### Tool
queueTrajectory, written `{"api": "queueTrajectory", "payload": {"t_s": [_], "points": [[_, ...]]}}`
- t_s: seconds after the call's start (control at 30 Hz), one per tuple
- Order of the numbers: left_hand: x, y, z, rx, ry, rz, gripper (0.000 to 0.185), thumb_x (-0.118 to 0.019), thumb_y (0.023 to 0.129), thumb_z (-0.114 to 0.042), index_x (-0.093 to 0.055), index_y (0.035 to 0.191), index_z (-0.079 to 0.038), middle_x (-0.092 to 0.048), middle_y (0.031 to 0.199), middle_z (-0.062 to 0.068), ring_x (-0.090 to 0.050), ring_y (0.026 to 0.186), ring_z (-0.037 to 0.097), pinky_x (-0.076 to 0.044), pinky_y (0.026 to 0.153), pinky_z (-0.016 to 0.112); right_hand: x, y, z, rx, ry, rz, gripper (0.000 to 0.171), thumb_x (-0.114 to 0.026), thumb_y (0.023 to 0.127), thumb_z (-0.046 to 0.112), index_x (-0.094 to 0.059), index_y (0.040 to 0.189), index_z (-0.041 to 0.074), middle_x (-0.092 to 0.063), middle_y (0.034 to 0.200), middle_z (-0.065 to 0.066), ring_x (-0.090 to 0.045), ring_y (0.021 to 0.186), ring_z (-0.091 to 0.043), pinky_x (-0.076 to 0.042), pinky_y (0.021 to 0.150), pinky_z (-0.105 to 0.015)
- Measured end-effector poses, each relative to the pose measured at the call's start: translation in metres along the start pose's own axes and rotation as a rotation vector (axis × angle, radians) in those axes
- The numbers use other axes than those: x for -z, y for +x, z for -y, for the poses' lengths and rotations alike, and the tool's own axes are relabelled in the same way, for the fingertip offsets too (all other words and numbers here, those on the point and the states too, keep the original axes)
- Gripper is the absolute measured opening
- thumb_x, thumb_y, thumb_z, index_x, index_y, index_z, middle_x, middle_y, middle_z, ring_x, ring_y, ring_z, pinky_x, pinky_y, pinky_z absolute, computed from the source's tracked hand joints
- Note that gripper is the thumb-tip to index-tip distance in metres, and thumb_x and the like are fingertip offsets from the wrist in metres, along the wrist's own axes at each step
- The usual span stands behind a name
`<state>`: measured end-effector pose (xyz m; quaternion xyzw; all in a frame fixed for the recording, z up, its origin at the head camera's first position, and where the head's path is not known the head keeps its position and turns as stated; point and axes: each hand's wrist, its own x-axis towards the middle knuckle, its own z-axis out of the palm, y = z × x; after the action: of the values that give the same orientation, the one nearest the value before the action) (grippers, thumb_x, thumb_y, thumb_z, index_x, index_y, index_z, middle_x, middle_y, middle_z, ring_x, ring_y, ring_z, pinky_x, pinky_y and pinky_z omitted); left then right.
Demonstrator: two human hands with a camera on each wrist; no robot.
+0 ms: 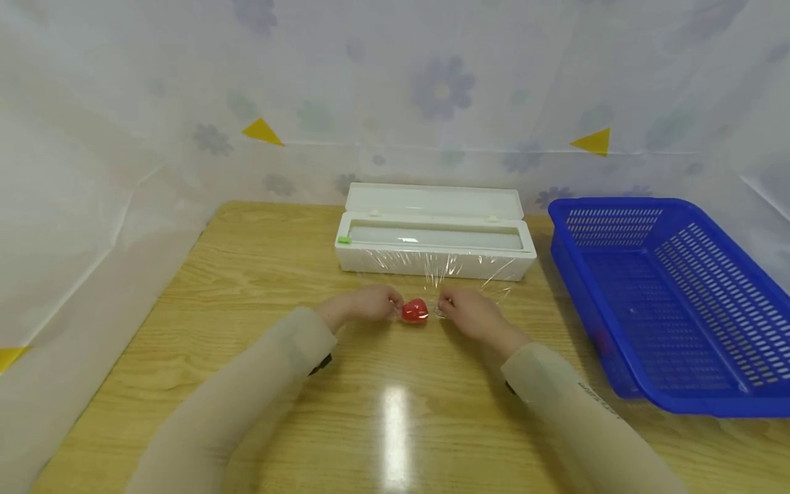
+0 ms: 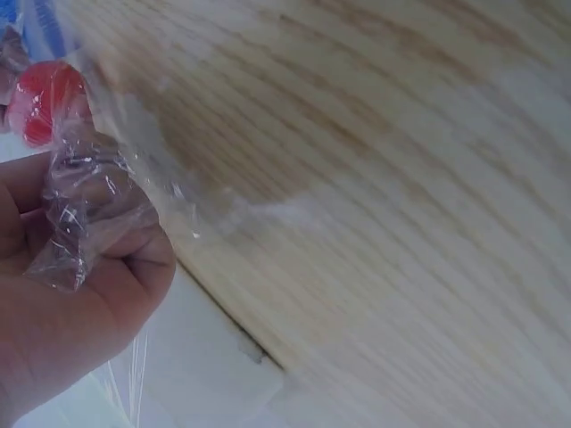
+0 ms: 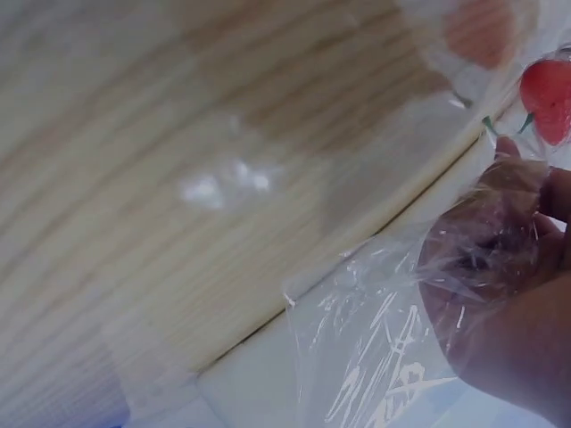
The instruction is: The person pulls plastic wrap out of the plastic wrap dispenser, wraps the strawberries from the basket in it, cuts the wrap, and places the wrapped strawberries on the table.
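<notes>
Arms (image 1: 265, 384) extended | left fingers (image 1: 393, 296) curled, pinching film (image 2: 80, 214) | right fingers (image 1: 446, 300) likewise | red object (image 1: 415, 311) between

Looks curtained-off, booth-style; can't tell home, lab or shop. Flowered sheeting (image 1: 382, 89) hangs past far and left edges of wood-grain desk (image 1: 259, 264), yellow triangles (image 1: 262, 132) on the sheeting.

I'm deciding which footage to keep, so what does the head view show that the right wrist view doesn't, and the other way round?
Only the head view shows the yellow triangles on the backdrop, the white box's raised lid and the green tab on that box.

Only the right wrist view shows a small green piece by the red item.

Both share the red item, the right hand, clear film and the wooden table.
</notes>
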<state>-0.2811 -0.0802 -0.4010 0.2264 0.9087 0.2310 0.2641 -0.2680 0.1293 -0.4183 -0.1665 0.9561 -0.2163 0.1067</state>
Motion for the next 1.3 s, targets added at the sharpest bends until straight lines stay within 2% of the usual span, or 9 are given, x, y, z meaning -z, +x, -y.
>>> {"api": "queueTrajectory", "payload": {"t_s": [0.13, 0.3, 0.5, 0.7, 0.83, 1.0, 1.07, 1.17, 1.3], "points": [[-0.001, 0.005, -0.001, 0.027, -0.002, -0.032, 0.029, -0.046, 0.087, -0.005, -0.064, 0.108, 0.002, -0.065, 0.107, 0.014, -0.057, 0.096, 0.022, -0.045, 0.093, 0.037, -0.004, 0.006, 0.0, -0.006, -0.045, 0.005, 0.019, -0.047, 0.095, 0.022, -0.062, 0.088, 0.012, -0.06, 0.078, -0.003, -0.052, 0.071, -0.018, -0.042, 0.063, -0.033], [-0.003, 0.009, 0.0, 0.059, -0.07, -0.11, 0.028, -0.039, 0.095, -0.019, -0.061, 0.084, -0.006, -0.055, 0.075, 0.005, -0.048, 0.068, 0.015, -0.044, 0.067, 0.029, -0.006, 0.01, -0.002, -0.002, -0.113, -0.035, 0.015, -0.05, 0.092, 0.02, -0.062, 0.089, 0.011, -0.063, 0.08, -0.005, -0.057, 0.073, -0.02, -0.046, 0.065, -0.037], [-0.009, 0.013, 0.002, 0.07, -0.047, -0.199, 0.031, -0.041, 0.098, -0.029, -0.06, 0.079, -0.013, -0.052, 0.069, -0.001, -0.049, 0.07, 0.014, -0.041, 0.069, 0.027, -0.004, 0.012, 0.001, 0.001, -0.163, -0.043, 0.011, -0.055, 0.09, 0.02, -0.06, 0.088, 0.011, -0.064, 0.079, -0.004, -0.061, 0.075, -0.023, -0.048, 0.067, -0.04], [-0.009, 0.017, 0.001, 0.08, -0.03, -0.228, 0.035, -0.04, 0.1, -0.028, -0.058, 0.074, -0.012, -0.048, 0.065, -0.002, -0.046, 0.063, 0.013, -0.04, 0.063, 0.026, -0.006, 0.016, 0.003, 0.046, -0.266, -0.075, 0.01, -0.056, 0.088, 0.017, -0.058, 0.082, 0.01, -0.062, 0.072, -0.005, -0.059, 0.068, -0.024, -0.047, 0.06, -0.039], [-0.011, 0.017, -0.004, 0.09, 0.09, -0.283, 0.031, -0.041, 0.099, -0.026, -0.059, 0.078, -0.012, -0.055, 0.069, 0.001, -0.053, 0.068, 0.016, -0.046, 0.07, 0.031, -0.007, 0.015, 0.005, 0.1, -0.39, -0.14, 0.01, -0.058, 0.087, 0.017, -0.058, 0.08, 0.01, -0.064, 0.074, -0.008, -0.061, 0.069, -0.027, -0.048, 0.056, -0.04], [-0.016, 0.016, -0.009, 0.133, 0.211, -0.358, 0.02, -0.044, 0.098, -0.025, -0.056, 0.094, -0.009, -0.062, 0.084, 0.006, -0.061, 0.08, 0.023, -0.05, 0.077, 0.037, -0.008, 0.014, 0.006, 0.171, -0.527, -0.206, 0.014, -0.06, 0.087, 0.016, -0.063, 0.098, 0.007, -0.066, 0.101, -0.01, -0.059, 0.102, -0.029, -0.049, 0.087, -0.042], [-0.017, 0.016, -0.009, 0.144, 0.237, -0.397, 0.016, -0.048, 0.096, -0.024, -0.054, 0.096, -0.009, -0.06, 0.089, 0.007, -0.059, 0.085, 0.024, -0.048, 0.081, 0.037, -0.01, 0.013, 0.007, 0.21, -0.533, -0.185, 0.021, -0.058, 0.089, 0.015, -0.062, 0.107, 0.006, -0.064, 0.108, -0.01, -0.056, 0.109, -0.028, -0.045, 0.096, -0.042], [-0.02, 0.018, -0.006, 0.137, 0.29, -0.48, 0.014, -0.056, 0.092, -0.024, -0.056, 0.091, -0.011, -0.058, 0.093, 0.006, -0.054, 0.094, 0.024, -0.042, 0.089, 0.039, -0.012, 0.011, 0.008, 0.233, -0.477, -0.133, 0.024, -0.057, 0.091, 0.016, -0.063, 0.112, 0.006, -0.065, 0.108, -0.009, -0.058, 0.106, -0.028, -0.047, 0.094, -0.042], [-0.023, 0.021, -0.002, 0.079, 0.374, -0.579, 0.01, -0.061, 0.088, -0.021, -0.058, 0.086, -0.012, -0.06, 0.089, 0.004, -0.055, 0.092, 0.024, -0.043, 0.087, 0.038, -0.015, 0.008, 0.008, 0.22, -0.416, -0.13, 0.019, -0.055, 0.092, 0.015, -0.065, 0.105, 0.006, -0.066, 0.1, -0.01, -0.062, 0.097, -0.029, -0.049, 0.088, -0.042]]}}
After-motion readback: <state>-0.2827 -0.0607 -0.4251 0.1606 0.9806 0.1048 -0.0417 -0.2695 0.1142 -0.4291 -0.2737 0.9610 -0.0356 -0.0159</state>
